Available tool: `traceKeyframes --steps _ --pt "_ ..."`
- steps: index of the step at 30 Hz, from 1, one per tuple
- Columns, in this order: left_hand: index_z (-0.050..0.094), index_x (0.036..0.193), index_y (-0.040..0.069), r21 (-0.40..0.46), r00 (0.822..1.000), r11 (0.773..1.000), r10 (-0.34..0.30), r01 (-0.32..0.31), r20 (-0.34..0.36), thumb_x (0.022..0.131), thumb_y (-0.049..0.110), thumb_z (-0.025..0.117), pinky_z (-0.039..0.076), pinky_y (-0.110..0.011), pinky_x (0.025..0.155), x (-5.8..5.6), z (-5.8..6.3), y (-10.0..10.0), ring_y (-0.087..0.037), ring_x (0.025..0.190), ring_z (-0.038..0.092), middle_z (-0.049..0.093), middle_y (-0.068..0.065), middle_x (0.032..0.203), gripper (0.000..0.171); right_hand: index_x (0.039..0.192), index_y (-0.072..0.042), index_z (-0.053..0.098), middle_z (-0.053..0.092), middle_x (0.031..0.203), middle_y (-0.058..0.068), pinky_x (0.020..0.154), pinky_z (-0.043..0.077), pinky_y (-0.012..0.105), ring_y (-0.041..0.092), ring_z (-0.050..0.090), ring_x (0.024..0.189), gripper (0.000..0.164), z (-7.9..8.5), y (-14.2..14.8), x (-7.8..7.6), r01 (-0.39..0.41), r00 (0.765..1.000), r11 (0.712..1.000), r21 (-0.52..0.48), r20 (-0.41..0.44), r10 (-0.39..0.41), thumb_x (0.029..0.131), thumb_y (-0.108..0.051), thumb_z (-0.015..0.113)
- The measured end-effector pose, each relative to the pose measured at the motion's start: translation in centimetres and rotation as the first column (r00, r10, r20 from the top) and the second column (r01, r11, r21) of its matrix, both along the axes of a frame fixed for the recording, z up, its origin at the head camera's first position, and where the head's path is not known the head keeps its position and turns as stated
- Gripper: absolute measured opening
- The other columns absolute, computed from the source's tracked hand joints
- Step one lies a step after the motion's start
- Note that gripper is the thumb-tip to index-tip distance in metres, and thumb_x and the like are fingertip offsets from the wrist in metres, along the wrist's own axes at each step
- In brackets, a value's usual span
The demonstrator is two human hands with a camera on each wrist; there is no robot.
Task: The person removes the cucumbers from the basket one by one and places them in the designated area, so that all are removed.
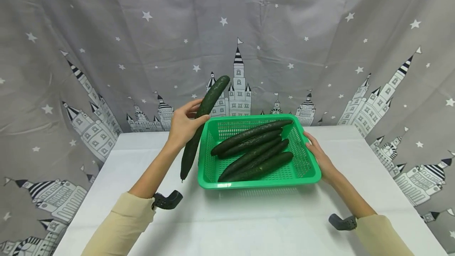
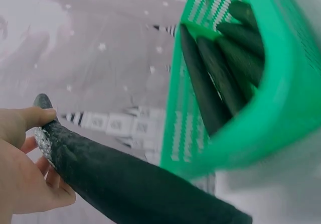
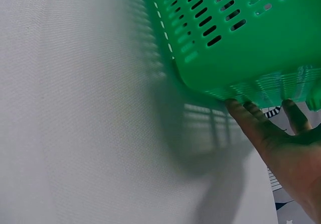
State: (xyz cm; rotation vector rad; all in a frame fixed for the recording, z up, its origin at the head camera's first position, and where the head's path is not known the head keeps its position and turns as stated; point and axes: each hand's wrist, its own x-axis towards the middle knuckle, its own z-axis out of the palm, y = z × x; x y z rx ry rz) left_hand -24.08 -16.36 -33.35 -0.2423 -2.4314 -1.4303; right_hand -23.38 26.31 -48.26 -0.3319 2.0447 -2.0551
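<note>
My left hand (image 1: 185, 123) holds a long dark green cucumber (image 1: 209, 100) between thumb and fingers, at the left of a green plastic basket (image 1: 258, 185). The cucumber slants, its upper end leaning right and its thin-tipped end pointing down. In the left wrist view, the thumb lies on the held cucumber (image 2: 110, 176) and the fingers curl behind it. Several more cucumbers (image 1: 252, 133) lie inside the basket. My right hand (image 1: 321, 157) touches the basket's right side; the right wrist view shows fairly straight fingers (image 3: 246, 121) against its perforated wall.
Both hands and the basket are over a white table (image 1: 249, 224). Behind it hangs a grey curtain (image 1: 284, 23) printed with stars and castles. Dark wrist devices (image 1: 168, 200) sit at both sleeve cuffs.
</note>
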Motion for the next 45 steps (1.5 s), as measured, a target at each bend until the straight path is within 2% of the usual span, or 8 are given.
traceKeyframes --steps 5,10,16,21,27,34,45 --pt "0.057 0.142 0.009 -0.011 0.994 0.997 0.083 -0.082 0.07 0.089 0.014 0.077 0.057 -0.051 0.08 0.4 -1.8 -2.5 -0.035 0.105 0.065 0.064 -0.021 0.125 0.056 0.162 -0.022 -0.001 0.004 0.162 0.022 0.095 0.049 0.03 0.048 0.023 0.14 0.059 0.0 0.2 0.1 -0.004 1.0 1.0 -0.005 -0.003 0.004 0.111 -0.038 0.025" --pt "0.054 0.145 0.008 -0.042 0.977 0.988 0.154 -0.15 0.147 0.091 0.017 0.075 0.056 -0.052 0.083 0.8 -4.0 -4.1 -0.039 0.112 0.062 0.06 -0.025 0.129 0.058 0.162 -0.022 -0.001 0.003 0.162 0.021 0.095 0.049 0.029 0.048 0.022 0.141 0.059 0.0 0.2 0.1 -0.005 1.0 1.0 -0.002 -0.003 0.005 0.111 -0.038 0.025" --pt "0.052 0.147 0.009 -0.035 0.951 0.977 0.211 -0.209 0.226 0.091 0.02 0.074 0.057 -0.052 0.082 1.3 -6.5 -5.2 -0.039 0.113 0.063 0.062 -0.025 0.127 0.061 0.161 -0.022 -0.002 0.002 0.162 0.021 0.096 0.048 0.032 0.049 0.021 0.142 0.059 0.1 0.0 0.2 -0.015 1.0 1.0 0.002 -0.007 0.015 0.111 -0.037 0.024" --pt "0.053 0.145 0.007 -0.036 0.937 0.97 0.243 -0.242 0.251 0.091 0.021 0.074 0.059 -0.046 0.077 1.5 -8.5 -5.6 -0.039 0.105 0.067 0.063 -0.026 0.122 0.06 0.161 -0.022 -0.003 0.002 0.162 0.021 0.096 0.048 0.034 0.049 0.02 0.142 0.059 0.2 0.0 0.2 -0.018 1.0 1.0 0.004 -0.002 0.018 0.111 -0.037 0.024" --pt "0.056 0.142 0.004 -0.07 0.926 0.964 0.266 -0.256 0.267 0.09 0.021 0.076 0.058 -0.038 0.07 1.6 -10.5 -5.6 -0.037 0.093 0.068 0.065 -0.028 0.118 0.058 0.162 -0.023 -0.003 0.001 0.163 0.02 0.097 0.047 0.034 0.048 0.019 0.143 0.059 0.2 0.0 0.2 -0.014 1.0 1.0 0.014 0.003 0.014 0.111 -0.038 0.024" --pt "0.058 0.139 0.002 -0.123 0.923 0.962 0.27 -0.244 0.276 0.089 0.021 0.075 0.057 -0.045 0.075 1.5 -12.1 -5.4 -0.04 0.095 0.067 0.066 -0.03 0.115 0.056 0.162 -0.023 -0.003 0.0 0.163 0.019 0.095 0.046 0.027 0.046 0.018 0.143 0.06 0.2 -0.1 0.2 -0.009 1.0 1.0 0.014 0.006 0.009 0.111 -0.039 0.025" --pt "0.058 0.137 -0.001 -0.149 0.914 0.959 0.275 -0.241 0.298 0.089 0.018 0.075 0.057 -0.048 0.076 0.8 -13.9 -4.9 -0.043 0.097 0.065 0.067 -0.03 0.111 0.055 0.161 -0.023 -0.003 -0.001 0.163 0.019 0.096 0.047 0.027 0.047 0.018 0.143 0.059 0.2 -0.1 0.1 -0.013 1.0 1.0 0.005 0.008 0.013 0.111 -0.038 0.024"
